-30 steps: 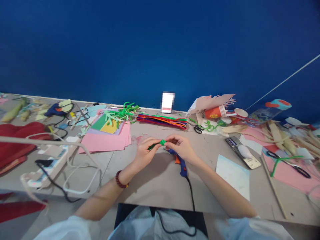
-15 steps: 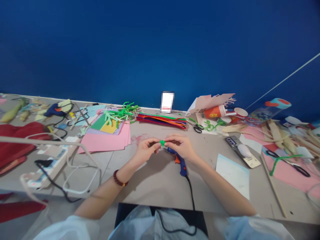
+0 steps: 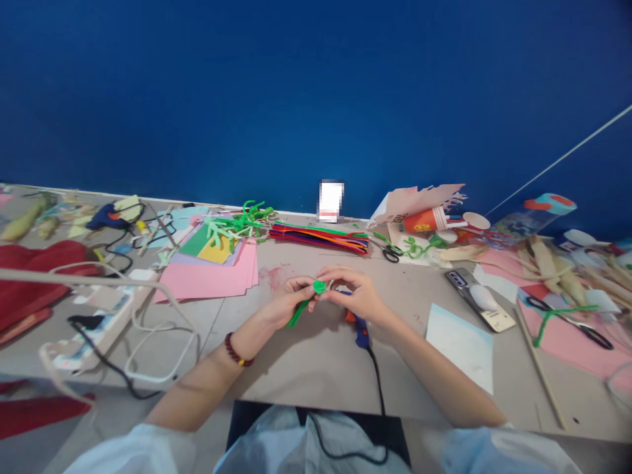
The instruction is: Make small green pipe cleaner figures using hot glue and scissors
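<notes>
A green pipe cleaner point(image 3: 320, 288) is curled into a small tight coil at the meeting point of my two hands, with loose green ends point(image 3: 296, 314) hanging down under the left palm. My left hand point(image 3: 291, 299) pinches it between thumb and fingers. From the other side, my right hand point(image 3: 354, 289) has bent fingers closed at the coil's edge; their exact contact is partly hidden. Beneath the right hand lies a blue glue gun point(image 3: 362, 332) with an orange trigger, its nozzle end covered by the fingers.
Behind my hands lies a bundle of coloured pipe cleaners point(image 3: 318, 238) beside scissors point(image 3: 392, 254). Pink paper point(image 3: 207, 280) and a white power strip point(image 3: 106, 322) are at left. A phone point(image 3: 498, 320), a wooden stick point(image 3: 542, 372) and a white sheet point(image 3: 459, 349) lie at right.
The green coil has turned to show its round face, and its loose ends now hang below my left hand. My right hand has shifted slightly, covering more of the glue gun's front.
</notes>
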Tool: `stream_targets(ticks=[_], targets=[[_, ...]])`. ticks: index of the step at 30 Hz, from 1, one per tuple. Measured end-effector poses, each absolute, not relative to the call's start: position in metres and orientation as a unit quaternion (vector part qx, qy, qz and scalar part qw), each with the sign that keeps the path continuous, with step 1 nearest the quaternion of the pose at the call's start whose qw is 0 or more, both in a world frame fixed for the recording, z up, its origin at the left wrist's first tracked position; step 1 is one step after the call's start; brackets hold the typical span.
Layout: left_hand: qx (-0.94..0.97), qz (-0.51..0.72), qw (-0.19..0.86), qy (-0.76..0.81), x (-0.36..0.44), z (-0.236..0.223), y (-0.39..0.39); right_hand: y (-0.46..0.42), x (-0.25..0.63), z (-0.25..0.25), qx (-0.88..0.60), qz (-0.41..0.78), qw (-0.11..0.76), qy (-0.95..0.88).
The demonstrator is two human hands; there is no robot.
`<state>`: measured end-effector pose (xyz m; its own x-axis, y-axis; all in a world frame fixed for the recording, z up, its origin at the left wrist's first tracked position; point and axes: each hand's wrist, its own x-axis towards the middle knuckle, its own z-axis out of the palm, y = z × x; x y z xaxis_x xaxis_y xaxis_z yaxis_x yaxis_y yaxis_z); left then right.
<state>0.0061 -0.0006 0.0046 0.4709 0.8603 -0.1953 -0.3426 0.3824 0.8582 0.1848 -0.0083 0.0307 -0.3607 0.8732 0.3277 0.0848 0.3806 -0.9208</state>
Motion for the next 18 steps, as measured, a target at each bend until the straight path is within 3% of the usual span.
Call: stream_targets(ticks=[7,18], targets=[[0.4,0.391,0.754,0.344,0.005,0.008,-0.001,-0.01,0.184,0.03,-0.359,0.388,0.446,-0.722],[0.478,0.437,0.656,0.388,0.002,0.014,0.0,-0.009,0.182,0.024,-0.325,0.29,0.46,-0.773]])
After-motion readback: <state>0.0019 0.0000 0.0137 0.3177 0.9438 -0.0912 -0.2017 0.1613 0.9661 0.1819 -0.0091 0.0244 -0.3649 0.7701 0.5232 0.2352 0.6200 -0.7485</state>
